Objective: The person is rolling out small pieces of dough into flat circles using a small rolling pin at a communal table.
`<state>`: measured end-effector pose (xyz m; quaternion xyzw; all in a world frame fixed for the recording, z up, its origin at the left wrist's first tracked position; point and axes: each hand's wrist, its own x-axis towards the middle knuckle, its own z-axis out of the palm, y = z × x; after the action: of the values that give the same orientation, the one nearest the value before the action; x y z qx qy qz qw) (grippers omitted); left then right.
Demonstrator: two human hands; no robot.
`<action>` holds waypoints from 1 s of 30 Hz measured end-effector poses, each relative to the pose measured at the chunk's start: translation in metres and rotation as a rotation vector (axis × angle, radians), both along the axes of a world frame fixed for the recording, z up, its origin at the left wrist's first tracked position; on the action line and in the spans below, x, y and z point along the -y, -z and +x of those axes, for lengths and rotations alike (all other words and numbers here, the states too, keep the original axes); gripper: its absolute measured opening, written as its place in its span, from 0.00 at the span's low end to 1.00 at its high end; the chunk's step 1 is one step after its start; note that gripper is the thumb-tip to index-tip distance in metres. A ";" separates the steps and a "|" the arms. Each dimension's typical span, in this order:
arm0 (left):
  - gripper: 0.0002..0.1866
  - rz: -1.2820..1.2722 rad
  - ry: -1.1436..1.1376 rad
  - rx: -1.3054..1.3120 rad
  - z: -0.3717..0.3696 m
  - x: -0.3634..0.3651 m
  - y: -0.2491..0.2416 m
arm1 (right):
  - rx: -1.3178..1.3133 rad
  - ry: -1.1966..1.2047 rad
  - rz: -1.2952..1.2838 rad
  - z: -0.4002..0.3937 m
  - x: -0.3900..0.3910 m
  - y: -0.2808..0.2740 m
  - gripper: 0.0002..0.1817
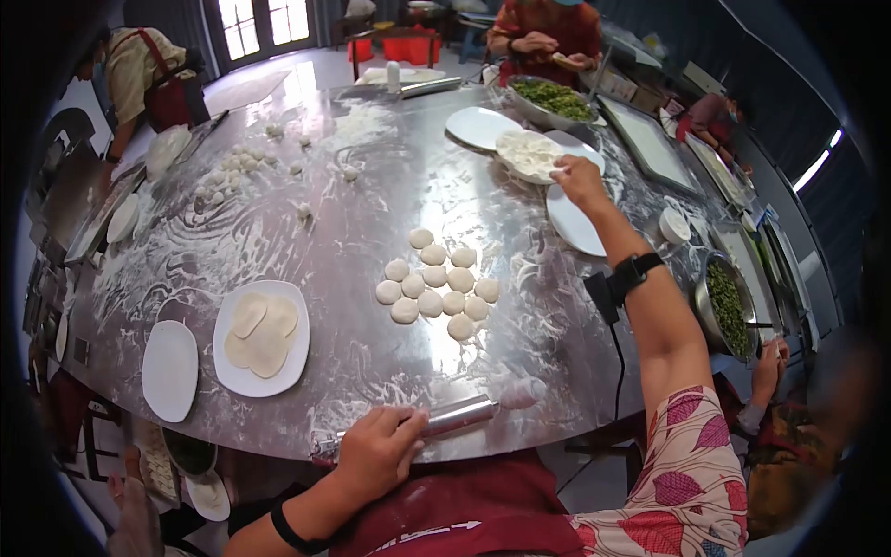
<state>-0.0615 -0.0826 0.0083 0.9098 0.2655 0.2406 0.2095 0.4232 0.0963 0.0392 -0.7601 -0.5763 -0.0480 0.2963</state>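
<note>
My left hand (380, 450) is closed over a metal rolling pin (459, 415) at the table's near edge. With the arm stretched out, my right hand (581, 182) has its fingers closed at the right rim of a plate of flour (529, 155); the exact grip is small in view. Several flattened dough pieces (430, 303) lie grouped mid-table between my hands. On the left, a square white plate (290, 367) carries several thin dough wrappers (263, 336), slightly overlapping.
Other white plates (171, 371) (571, 223) stand at left and right. Bowls of chopped green filling (551, 98) (727, 308) sit at the back and right. A black cable (620, 371) hangs beside my right arm. Co-workers (148, 70) (548, 42) stand around the floury steel table (353, 251).
</note>
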 end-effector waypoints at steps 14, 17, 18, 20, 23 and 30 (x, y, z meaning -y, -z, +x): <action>0.22 0.042 0.051 -0.001 -0.003 -0.013 0.010 | 0.572 -0.147 -0.325 0.082 -0.137 0.039 0.10; 0.22 0.044 0.040 -0.004 -0.008 -0.007 0.015 | 0.269 -0.117 -0.028 0.065 -0.114 0.022 0.07; 0.21 0.065 0.032 0.027 -0.006 -0.009 0.019 | -0.039 -0.142 -0.152 0.027 -0.094 -0.001 0.06; 0.20 0.141 0.014 0.050 -0.006 -0.006 0.023 | -0.432 -0.328 -0.311 -0.009 -0.065 -0.015 0.06; 0.20 0.225 -0.002 0.066 -0.009 0.000 0.030 | -0.577 -0.481 -0.487 -0.099 -0.005 -0.025 0.06; 0.22 0.323 0.022 0.105 -0.011 0.006 0.035 | -0.341 -0.945 -0.801 -0.241 0.090 -0.015 0.23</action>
<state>-0.0726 -0.0881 -0.0266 0.9208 0.2019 0.3248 0.0768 0.1822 0.0067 0.0540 -0.4730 -0.7672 0.4282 0.0659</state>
